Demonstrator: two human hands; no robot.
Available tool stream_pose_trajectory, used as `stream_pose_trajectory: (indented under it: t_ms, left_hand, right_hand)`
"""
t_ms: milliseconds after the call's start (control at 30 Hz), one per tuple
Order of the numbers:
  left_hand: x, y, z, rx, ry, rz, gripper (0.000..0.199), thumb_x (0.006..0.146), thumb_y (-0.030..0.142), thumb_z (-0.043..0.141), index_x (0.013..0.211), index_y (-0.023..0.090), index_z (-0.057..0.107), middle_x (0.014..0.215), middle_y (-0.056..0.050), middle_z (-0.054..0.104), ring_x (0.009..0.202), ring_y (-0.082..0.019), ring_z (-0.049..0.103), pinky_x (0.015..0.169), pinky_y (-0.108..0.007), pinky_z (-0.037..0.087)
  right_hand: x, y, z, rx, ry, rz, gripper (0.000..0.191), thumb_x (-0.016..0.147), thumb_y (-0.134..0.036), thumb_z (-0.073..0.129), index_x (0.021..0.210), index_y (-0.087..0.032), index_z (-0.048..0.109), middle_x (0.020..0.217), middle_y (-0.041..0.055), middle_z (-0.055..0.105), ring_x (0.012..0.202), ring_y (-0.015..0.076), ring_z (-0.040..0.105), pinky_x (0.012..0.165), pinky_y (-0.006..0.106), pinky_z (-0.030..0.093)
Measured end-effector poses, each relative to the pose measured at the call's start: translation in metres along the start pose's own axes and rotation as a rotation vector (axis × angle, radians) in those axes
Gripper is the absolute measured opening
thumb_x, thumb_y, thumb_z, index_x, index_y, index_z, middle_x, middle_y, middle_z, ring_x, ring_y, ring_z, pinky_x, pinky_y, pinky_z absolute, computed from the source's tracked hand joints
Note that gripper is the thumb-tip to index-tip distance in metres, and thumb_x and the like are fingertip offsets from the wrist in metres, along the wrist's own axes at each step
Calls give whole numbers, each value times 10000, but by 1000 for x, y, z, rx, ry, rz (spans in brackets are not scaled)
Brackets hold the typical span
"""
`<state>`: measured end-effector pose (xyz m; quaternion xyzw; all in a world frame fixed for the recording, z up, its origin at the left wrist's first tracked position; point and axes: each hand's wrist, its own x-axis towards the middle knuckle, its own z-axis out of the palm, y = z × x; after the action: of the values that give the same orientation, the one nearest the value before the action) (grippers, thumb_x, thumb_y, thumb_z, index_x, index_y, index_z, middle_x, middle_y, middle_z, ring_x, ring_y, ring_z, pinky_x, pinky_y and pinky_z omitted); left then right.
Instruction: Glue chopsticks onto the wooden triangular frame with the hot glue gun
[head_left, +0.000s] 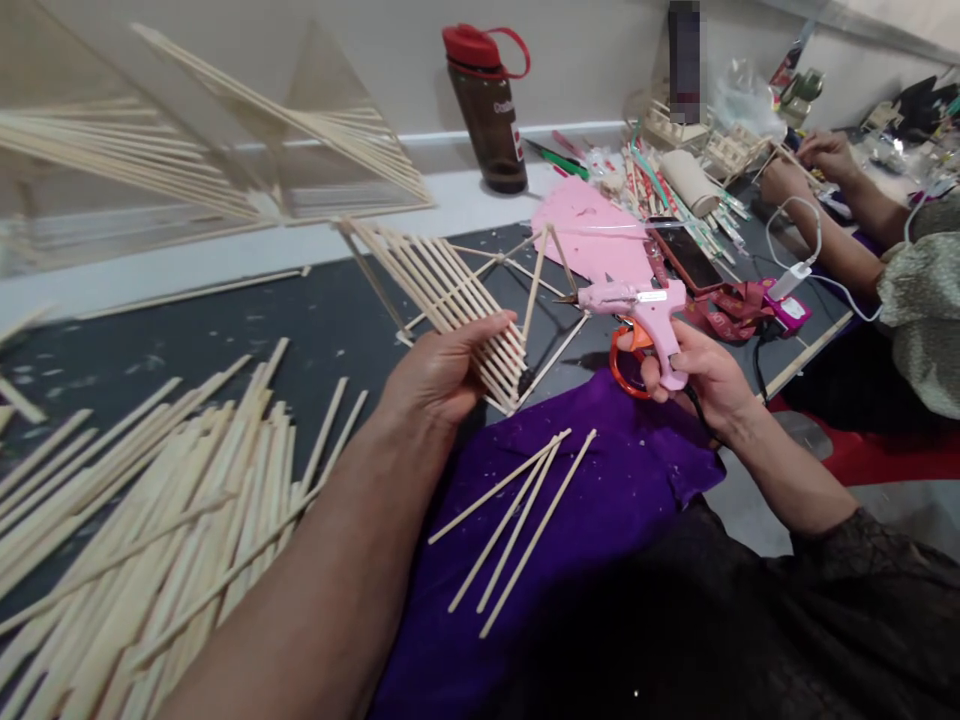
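My left hand (442,375) grips the near end of a frame built of thin wooden sticks (450,285), its thumb over a row of parallel sticks. The frame's other struts reach out to the right and back. In my right hand (709,375) is a pink hot glue gun (637,305), its nozzle pointing left toward the frame but apart from my left hand. My fingers wrap its handle near the orange trigger. Just below the gun are orange-handled scissors (622,370), partly hidden. Several loose sticks (517,530) lie on the purple cloth (600,470) across my lap.
A large pile of wooden sticks (195,500) covers the left of the dark table (247,310). Behind stand larger stick structures (337,150) and a red-lidded bottle (487,120). Pink felt (592,230), a phone (684,252) and a power bank (787,310) lie right. Another person's hands (795,180) work beyond.
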<state>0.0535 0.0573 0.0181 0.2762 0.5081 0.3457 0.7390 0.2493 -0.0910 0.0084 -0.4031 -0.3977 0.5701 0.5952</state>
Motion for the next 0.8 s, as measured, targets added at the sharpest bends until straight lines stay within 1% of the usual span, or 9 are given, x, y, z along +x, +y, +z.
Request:
stream_pose_trajectory:
  t_ms: [67,167,300,500,600,700,800]
  left_hand:
    - [0,0,0,-2,11,-1,92,716,23,675,667,101,677,504,34,644,423,-75,564,427,-174,472]
    - [1,0,0,-11,0,14,78,686,18,688,675,94,677,504,32,646,413,-76,563,422,-171,477]
    - [0,0,0,-19,-6,19,79,703,17,651,672,85,677,494,23,639,391,-84,563,395,-178,473]
    - [-1,-1,2,-34,10,31,96,690,-1,634,657,81,674,501,22,642,387,-77,564,404,-162,483]
    - [1,-1,1,-27,10,38,95,688,8,631,659,87,675,499,26,641,387,-80,562,395,-164,481]
    - [3,-1,0,-20,-1,38,84,676,19,642,666,95,677,493,29,638,393,-81,562,394,-161,479]
    - [3,-1,-1,-12,-2,32,90,646,25,678,666,112,675,486,30,641,401,-84,561,400,-160,482]
  right_hand:
    - [-2,1,2,27,1,-29,398,714,-192,618,1108,-139,613,780,24,654,566,103,554,518,222,400]
    - [-4,1,6,70,-6,-49,421,695,-161,637,1115,-151,607,798,11,620,611,101,534,551,227,425]
    - [-4,2,6,74,-30,-9,445,693,-195,648,1130,-123,606,776,10,596,580,95,487,535,238,430]
    - [-1,6,1,189,-124,-32,456,681,-249,619,1118,-120,594,806,48,615,615,120,488,513,235,431]
    - [-1,6,0,230,-144,-52,460,665,-229,610,1112,-125,593,814,53,618,639,129,494,526,237,446]
    - [-1,6,1,209,-141,-37,511,631,-186,612,1137,-118,596,813,45,619,620,116,490,526,228,442]
    - [-1,8,0,166,-99,-18,505,638,-207,628,1134,-114,601,795,38,620,596,111,481,506,225,430]
